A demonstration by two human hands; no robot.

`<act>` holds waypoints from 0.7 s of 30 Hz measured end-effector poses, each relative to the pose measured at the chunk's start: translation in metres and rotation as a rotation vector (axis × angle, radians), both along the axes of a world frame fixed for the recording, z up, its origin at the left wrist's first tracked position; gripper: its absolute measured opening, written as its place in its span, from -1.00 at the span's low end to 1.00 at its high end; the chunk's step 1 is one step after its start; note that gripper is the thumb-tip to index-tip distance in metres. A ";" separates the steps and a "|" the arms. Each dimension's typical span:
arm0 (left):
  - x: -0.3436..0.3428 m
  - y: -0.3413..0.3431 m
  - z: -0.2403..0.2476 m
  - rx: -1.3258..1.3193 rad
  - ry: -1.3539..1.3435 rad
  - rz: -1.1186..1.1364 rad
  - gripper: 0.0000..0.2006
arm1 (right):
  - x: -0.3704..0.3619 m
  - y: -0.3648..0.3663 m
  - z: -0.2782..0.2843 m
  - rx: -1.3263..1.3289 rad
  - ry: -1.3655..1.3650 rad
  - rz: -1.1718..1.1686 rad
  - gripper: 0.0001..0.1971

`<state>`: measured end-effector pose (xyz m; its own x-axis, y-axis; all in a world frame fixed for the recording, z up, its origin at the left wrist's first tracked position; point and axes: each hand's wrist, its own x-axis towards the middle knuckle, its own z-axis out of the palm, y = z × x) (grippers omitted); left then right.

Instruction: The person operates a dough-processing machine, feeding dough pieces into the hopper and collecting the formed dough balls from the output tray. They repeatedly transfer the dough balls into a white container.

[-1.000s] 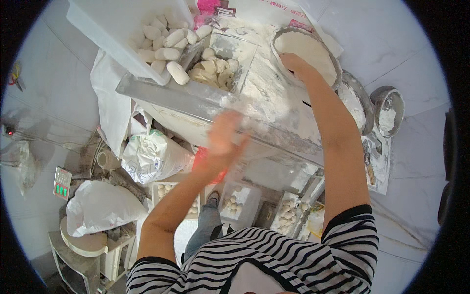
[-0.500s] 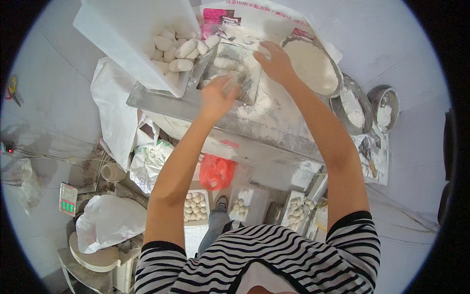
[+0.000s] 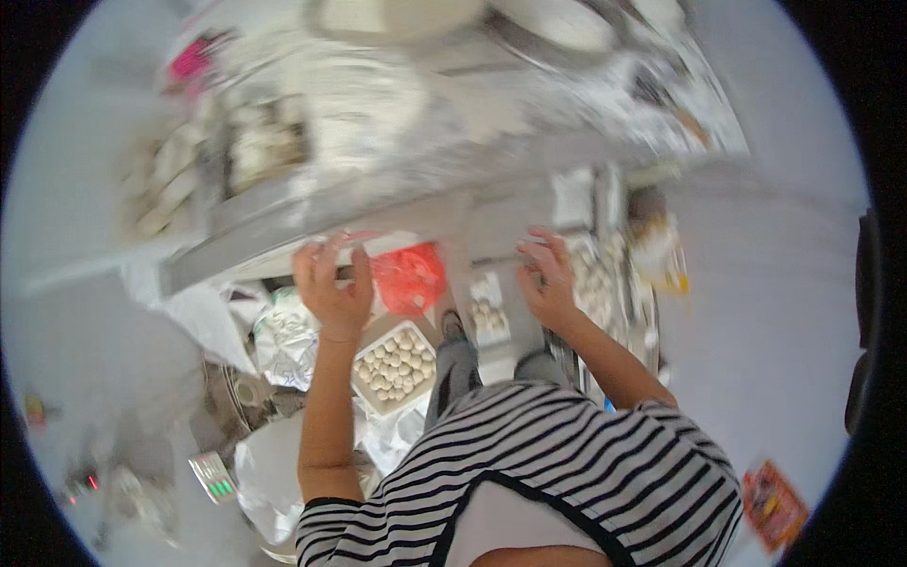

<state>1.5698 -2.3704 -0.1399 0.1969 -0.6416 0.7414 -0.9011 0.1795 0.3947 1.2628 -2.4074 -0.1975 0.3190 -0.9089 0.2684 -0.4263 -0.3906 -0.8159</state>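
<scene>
Left hand (image 3: 333,295) and right hand (image 3: 550,285) have drawn back; fingers (image 3: 304,265) parted, apparently empty, dough (image 3: 265,146) well beyond.

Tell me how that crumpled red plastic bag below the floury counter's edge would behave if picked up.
The crumpled red plastic bag would probably flop and fold, as its outline looks irregular and creased. That uneven shape also makes rolling unlikely. It may be light, looking like thin film, but any contents are hidden.

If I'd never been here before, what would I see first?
Probably the bright red bag, near the middle, between the left hand and right hand. Just below it, a white tray holds many pale round balls. The striped shirt fills the bottom middle.
</scene>
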 end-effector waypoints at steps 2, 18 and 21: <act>-0.033 -0.021 0.004 0.106 -0.124 -0.102 -0.64 | -0.047 0.034 -0.046 0.305 -0.052 -0.126 -0.65; -0.186 -0.189 0.004 0.450 -0.758 -0.175 -0.58 | -0.412 0.149 -0.321 1.104 0.156 -0.910 -0.58; -0.185 -0.190 0.003 0.422 -0.742 -0.230 -0.58 | -0.432 0.097 -0.368 0.979 0.095 -1.004 -0.47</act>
